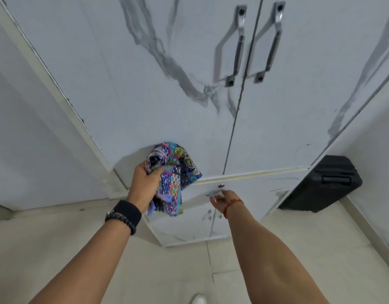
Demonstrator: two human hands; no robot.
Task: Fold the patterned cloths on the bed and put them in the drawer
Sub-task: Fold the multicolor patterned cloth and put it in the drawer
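left hand [145, 183] grips one cloth [174, 172]; right hand [220, 199] at drawer [244, 189]

My one head-worn wide-angle camera looks forward and steeply down along my two outstretched forearms, close to the white marble-patterned wardrobe doors [167, 73], which rise overhead, with the pale tiled floor [189, 270] at the bottom of the view.

The cloth [175, 172] carries a busy patchwork print in blue, purple, turquoise, yellow and red. The wardrobe doors [145, 84] are white with grey marble veining, and their handles [237, 47] are silver. The suitcase [325, 183] is black, the floor [178, 270] cream, the bead bracelet [233, 204] red, and the wristband [127, 211] black.
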